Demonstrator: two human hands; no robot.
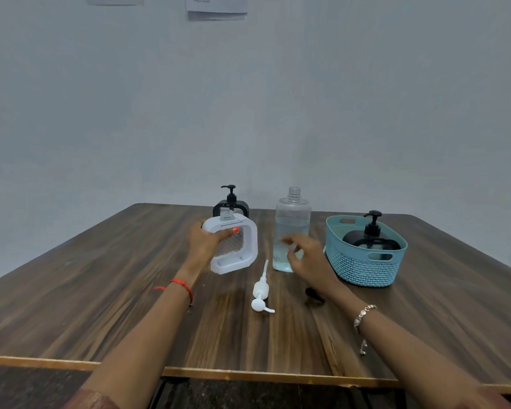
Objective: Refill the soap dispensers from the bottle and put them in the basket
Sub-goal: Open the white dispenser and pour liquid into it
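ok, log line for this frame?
left hand: grips white dispenser, pump off | right hand: open, by bottle | basket: holds black dispenser

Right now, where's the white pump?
Head view, centre: the white pump lies flat on the table, just in front of the refill bottle and right of the white dispenser that the left hand grips.

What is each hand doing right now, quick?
Left hand: grips the white dispenser.
Right hand: open, holding nothing, near the clear bottle.
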